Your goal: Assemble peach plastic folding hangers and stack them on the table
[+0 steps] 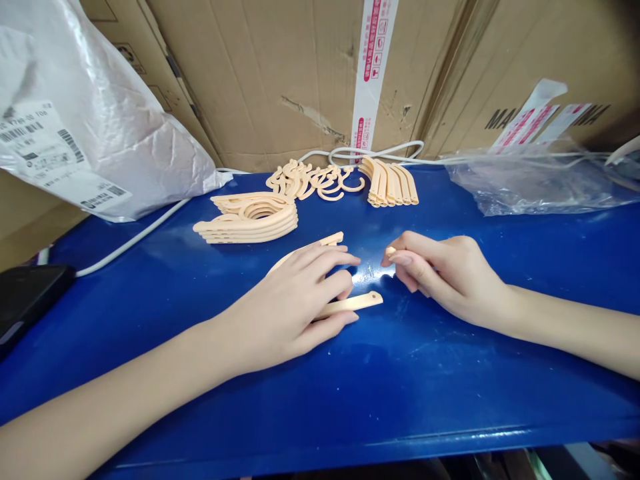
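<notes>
My left hand [295, 300] is closed around a cream plastic hanger piece [357, 303], which lies low over the table. One straight end with a small hole sticks out between thumb and fingers, and another end shows beyond the fingertips. The palm and fingers hide its middle. To the right, my right hand [457, 273] pinches a small cream plastic piece [391, 251] between thumb and forefinger. Only its tip shows, so its full shape is hidden. A gap separates the two hands.
Behind my left hand is a stack of cream hanger bodies [250, 230]. Loose cream hooks [327, 183] and a row of curved hanger arms [390, 183] lie farther back on the blue table [400, 400]. A clear plastic bag [520, 183], white cable [135, 240], silver parcel [110, 133] and cardboard boxes [280, 67] surround them.
</notes>
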Action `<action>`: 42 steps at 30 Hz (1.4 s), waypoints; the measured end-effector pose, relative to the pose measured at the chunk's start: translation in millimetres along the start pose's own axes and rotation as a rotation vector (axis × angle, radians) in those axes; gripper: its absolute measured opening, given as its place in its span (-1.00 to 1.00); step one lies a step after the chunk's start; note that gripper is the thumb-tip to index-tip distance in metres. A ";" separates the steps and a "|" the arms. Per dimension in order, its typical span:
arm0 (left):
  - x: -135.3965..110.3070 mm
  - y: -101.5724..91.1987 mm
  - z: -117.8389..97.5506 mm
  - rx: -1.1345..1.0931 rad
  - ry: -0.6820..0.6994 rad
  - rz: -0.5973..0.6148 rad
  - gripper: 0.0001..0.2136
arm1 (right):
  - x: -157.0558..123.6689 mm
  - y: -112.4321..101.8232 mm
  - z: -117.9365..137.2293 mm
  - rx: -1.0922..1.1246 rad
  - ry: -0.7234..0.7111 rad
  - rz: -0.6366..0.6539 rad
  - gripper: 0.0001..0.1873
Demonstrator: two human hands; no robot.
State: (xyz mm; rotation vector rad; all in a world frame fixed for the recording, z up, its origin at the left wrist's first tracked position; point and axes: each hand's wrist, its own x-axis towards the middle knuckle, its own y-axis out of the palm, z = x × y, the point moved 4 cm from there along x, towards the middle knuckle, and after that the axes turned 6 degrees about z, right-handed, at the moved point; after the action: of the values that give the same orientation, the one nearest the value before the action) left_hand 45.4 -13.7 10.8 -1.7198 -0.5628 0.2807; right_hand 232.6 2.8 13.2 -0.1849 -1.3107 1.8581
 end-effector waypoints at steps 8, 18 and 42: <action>-1.0 -1.3 3.9 -0.078 -0.023 -0.001 -0.88 | 0.1 2.7 2.4 -0.032 -0.007 0.002 -0.84; 0.7 -6.8 4.2 -0.187 -0.034 -0.043 -0.84 | 0.5 4.0 4.9 -0.108 -0.119 0.093 -0.72; 1.7 -5.6 4.8 -0.224 -0.042 -0.078 -0.82 | -0.9 11.9 5.7 -0.333 -0.108 0.176 -0.64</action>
State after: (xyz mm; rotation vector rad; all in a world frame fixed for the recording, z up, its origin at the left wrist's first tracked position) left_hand 43.4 -8.0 15.3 -1.9054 -0.7120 0.2043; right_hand 223.7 -3.2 5.5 -0.3896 -1.7235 1.8013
